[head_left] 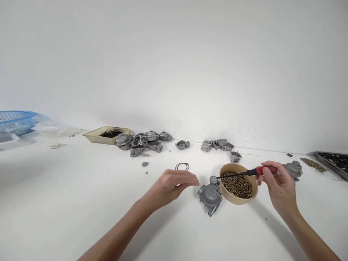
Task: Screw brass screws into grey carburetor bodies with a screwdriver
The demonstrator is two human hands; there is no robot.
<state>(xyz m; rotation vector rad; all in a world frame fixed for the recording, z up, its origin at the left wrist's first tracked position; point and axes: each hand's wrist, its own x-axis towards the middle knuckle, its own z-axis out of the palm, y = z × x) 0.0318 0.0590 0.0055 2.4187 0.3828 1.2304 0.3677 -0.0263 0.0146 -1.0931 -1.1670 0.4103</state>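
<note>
My right hand is closed around the red handle of a screwdriver. Its dark shaft crosses above a round tan bowl of brass-coloured screws, and the tip points left, close to the round cap on a grey metal carburetor. I cannot tell whether tip and cap touch. The carburetor rests on the white table, just left of the bowl. Beside it on the left hovers my left hand, fingers stretched out and nothing visible in them. A thin black ring gasket lies beyond that hand.
Grey castings are heaped at the back, near a cream tray of black rings. More castings lie along the wall. At right are another carburetor, loose brass parts and a dark tray. A blue basket stands far left.
</note>
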